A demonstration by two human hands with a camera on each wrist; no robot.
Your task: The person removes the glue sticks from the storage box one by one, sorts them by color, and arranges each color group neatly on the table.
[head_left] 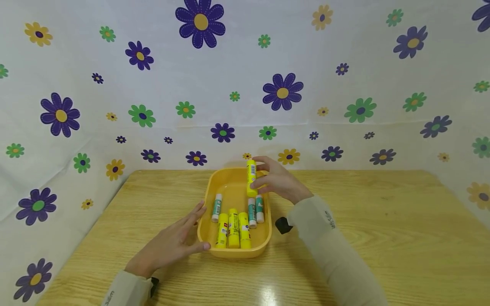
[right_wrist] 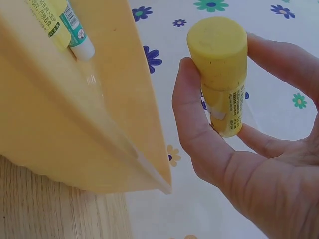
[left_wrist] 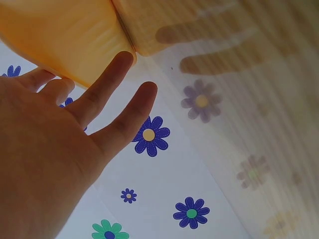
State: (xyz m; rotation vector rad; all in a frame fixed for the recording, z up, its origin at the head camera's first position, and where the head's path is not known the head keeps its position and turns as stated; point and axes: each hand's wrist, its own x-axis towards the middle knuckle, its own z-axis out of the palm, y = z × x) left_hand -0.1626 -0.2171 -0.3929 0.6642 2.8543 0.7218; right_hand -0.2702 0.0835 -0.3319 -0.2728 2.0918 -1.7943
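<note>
A yellow glue stick (head_left: 251, 178) is pinched upright between the thumb and fingers of my right hand (head_left: 278, 180), above the far right part of a yellow plastic tray (head_left: 226, 254). The right wrist view shows this glue stick (right_wrist: 219, 74) close up, beside the tray wall. My left hand (head_left: 172, 244) touches the tray's left side with spread fingers, its thumb at the near left corner. Inside the tray, several yellow glue sticks (head_left: 233, 229) lie side by side at the near end. One white-and-teal glue stick (head_left: 216, 208) lies at the left, and two teal ones (head_left: 252, 213) at the right.
The tray stands on a wooden table (head_left: 344, 238). Behind the table and along its sides hangs a white cloth (head_left: 237, 63) printed with purple, green and yellow flowers. Black straps (head_left: 283, 225) show at the wrists.
</note>
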